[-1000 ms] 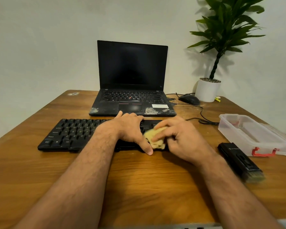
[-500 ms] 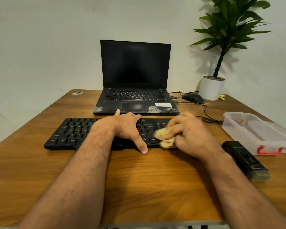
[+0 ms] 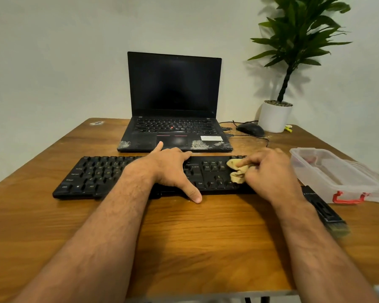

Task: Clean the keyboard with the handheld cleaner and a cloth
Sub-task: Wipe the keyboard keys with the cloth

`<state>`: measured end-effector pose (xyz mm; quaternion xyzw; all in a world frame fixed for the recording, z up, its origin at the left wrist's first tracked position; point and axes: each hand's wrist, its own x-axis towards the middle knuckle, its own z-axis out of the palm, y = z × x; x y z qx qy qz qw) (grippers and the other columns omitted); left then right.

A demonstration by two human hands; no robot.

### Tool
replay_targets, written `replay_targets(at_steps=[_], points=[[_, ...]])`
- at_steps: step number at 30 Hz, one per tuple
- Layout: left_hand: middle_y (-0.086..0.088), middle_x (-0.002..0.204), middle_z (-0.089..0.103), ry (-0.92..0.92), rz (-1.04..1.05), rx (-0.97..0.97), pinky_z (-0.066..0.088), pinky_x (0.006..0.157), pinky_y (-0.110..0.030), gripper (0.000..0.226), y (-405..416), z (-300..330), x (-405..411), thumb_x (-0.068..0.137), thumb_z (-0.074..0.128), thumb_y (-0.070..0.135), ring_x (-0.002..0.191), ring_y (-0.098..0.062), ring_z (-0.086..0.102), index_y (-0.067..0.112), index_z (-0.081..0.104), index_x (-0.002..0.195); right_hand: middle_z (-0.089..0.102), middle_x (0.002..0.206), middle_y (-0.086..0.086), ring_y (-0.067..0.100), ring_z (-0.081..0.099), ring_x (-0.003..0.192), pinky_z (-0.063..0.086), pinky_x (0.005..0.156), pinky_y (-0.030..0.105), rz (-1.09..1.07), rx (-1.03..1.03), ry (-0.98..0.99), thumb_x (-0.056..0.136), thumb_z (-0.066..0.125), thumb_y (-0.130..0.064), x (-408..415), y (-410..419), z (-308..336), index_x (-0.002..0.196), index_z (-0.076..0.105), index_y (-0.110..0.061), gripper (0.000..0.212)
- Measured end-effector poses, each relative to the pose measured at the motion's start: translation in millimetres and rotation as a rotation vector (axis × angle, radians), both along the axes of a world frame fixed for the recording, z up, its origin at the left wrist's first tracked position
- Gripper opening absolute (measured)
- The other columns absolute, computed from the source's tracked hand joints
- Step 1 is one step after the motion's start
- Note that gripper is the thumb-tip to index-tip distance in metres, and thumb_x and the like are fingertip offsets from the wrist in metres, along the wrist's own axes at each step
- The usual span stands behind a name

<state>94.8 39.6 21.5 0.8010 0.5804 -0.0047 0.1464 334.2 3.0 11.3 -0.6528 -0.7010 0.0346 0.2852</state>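
My right hand (image 3: 269, 173) has its fingers curled round a crumpled tan cloth (image 3: 237, 171), pinching it and pressing it down onto the right end of the long black plastic keyboard (image 3: 101, 173), over the block of keys by the arrow cluster. I bunch the cloth small so that, as I judge it, a fold can work into the gaps between the keys rather than skim over their tops.

My left hand (image 3: 173, 171) holds nothing. It lies flat and spread across the middle of the keyboard, fingers straight, the thumb reaching over the near edge onto the brown wooden table (image 3: 206, 248). I take that to be a brace, so the board does not slide under the rubbing.

The black handheld cleaner with its bristled end (image 3: 325, 212) lies on the table just right of my right wrist, near the clear plastic box with red clasp (image 3: 337, 176), close enough to reach when I need it.
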Motion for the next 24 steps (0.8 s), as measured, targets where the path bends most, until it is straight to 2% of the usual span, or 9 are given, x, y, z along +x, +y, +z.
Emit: replay_targets(at_steps=[3, 7, 9, 11, 14, 16, 19, 22, 24], points=[[0.004, 0.163, 0.029, -0.077, 0.020, -0.060, -0.020, 0.120, -0.052, 0.148, -1, 5, -4, 0.035, 0.073, 0.083, 0.152, -0.020, 0.020, 0.024, 0.019, 0.160, 0.054, 0.115, -0.018, 0.009, 0.042, 0.107, 0.033, 0.089, 0.027, 0.166, -0.075, -0.055, 0.093, 0.061, -0.020, -1, -1, -2, 0.113, 0.073, -0.040, 0.031], [0.003, 0.163, 0.030, -0.157, 0.040, -0.086, -0.018, 0.119, -0.048, 0.133, -4, 10, -8, 0.043, 0.072, 0.075, 0.154, -0.025, 0.012, 0.027, 0.027, 0.158, 0.064, 0.110, -0.012, 0.002, 0.055, 0.081, 0.046, 0.072, 0.023, -0.042, -0.079, 0.077, 0.098, 0.061, -0.026, 5, 9, -3, 0.122, 0.067, -0.040, 0.028], [0.004, 0.162, 0.033, -0.172, 0.030, -0.092, -0.018, 0.119, -0.048, 0.130, -4, 10, -9, 0.044, 0.075, 0.073, 0.154, -0.025, 0.014, 0.028, 0.029, 0.157, 0.060, 0.113, -0.015, 0.001, 0.055, 0.091, 0.049, 0.084, 0.024, 0.010, -0.067, 0.061, 0.098, 0.060, -0.019, 1, 11, -5, 0.121, 0.068, -0.036, 0.030], [0.004, 0.159, 0.038, -0.182, 0.018, -0.089, -0.018, 0.119, -0.048, 0.122, -4, 11, -7, 0.051, 0.081, 0.068, 0.152, -0.023, 0.021, 0.028, 0.033, 0.155, 0.059, 0.121, -0.012, 0.002, 0.048, 0.102, 0.044, 0.098, 0.028, 0.081, -0.052, 0.027, 0.097, 0.061, -0.016, -3, 13, -7, 0.120, 0.070, -0.033, 0.030], [0.005, 0.154, 0.044, -0.204, 0.015, -0.070, -0.017, 0.120, -0.048, 0.105, -4, 11, -4, 0.063, 0.086, 0.056, 0.149, -0.022, 0.026, 0.028, 0.038, 0.152, 0.068, 0.123, -0.005, 0.006, 0.055, 0.090, 0.050, 0.085, 0.027, -0.076, -0.041, 0.064, 0.098, 0.060, -0.020, 4, 26, -6, 0.122, 0.069, -0.035, 0.030], [0.005, 0.154, 0.044, -0.214, 0.021, -0.068, -0.017, 0.120, -0.048, 0.105, -5, 11, -4, 0.063, 0.086, 0.056, 0.150, -0.023, 0.025, 0.029, 0.038, 0.152, 0.067, 0.125, -0.001, 0.012, 0.059, 0.101, 0.052, 0.095, 0.034, -0.131, -0.028, 0.058, 0.099, 0.059, -0.020, 5, 32, -7, 0.125, 0.067, -0.033, 0.031], [0.005, 0.155, 0.043, -0.201, 0.013, -0.063, -0.017, 0.121, -0.051, 0.115, -6, 11, -5, 0.055, 0.083, 0.065, 0.149, -0.022, 0.027, 0.027, 0.037, 0.153, 0.056, 0.128, -0.009, 0.010, 0.052, 0.115, 0.041, 0.108, 0.033, 0.064, -0.033, 0.012, 0.098, 0.059, -0.019, -4, 32, -6, 0.124, 0.067, -0.034, 0.031], [0.006, 0.152, 0.046, -0.188, -0.002, -0.065, -0.015, 0.122, -0.054, 0.125, -5, 10, -5, 0.043, 0.077, 0.073, 0.146, -0.020, 0.034, 0.025, 0.039, 0.152, 0.060, 0.111, -0.015, 0.001, 0.053, 0.088, 0.045, 0.084, 0.022, 0.001, -0.039, 0.028, 0.097, 0.060, -0.017, -2, 31, -8, 0.117, 0.071, -0.037, 0.030], [0.007, 0.151, 0.047, -0.188, 0.003, -0.057, -0.014, 0.122, -0.054, 0.124, -3, 9, -5, 0.044, 0.079, 0.073, 0.144, -0.019, 0.037, 0.025, 0.040, 0.152, 0.068, 0.112, -0.009, 0.007, 0.060, 0.085, 0.055, 0.079, 0.031, -0.138, -0.049, 0.102, 0.097, 0.059, -0.017, 6, 33, -8, 0.118, 0.070, -0.037, 0.031]])
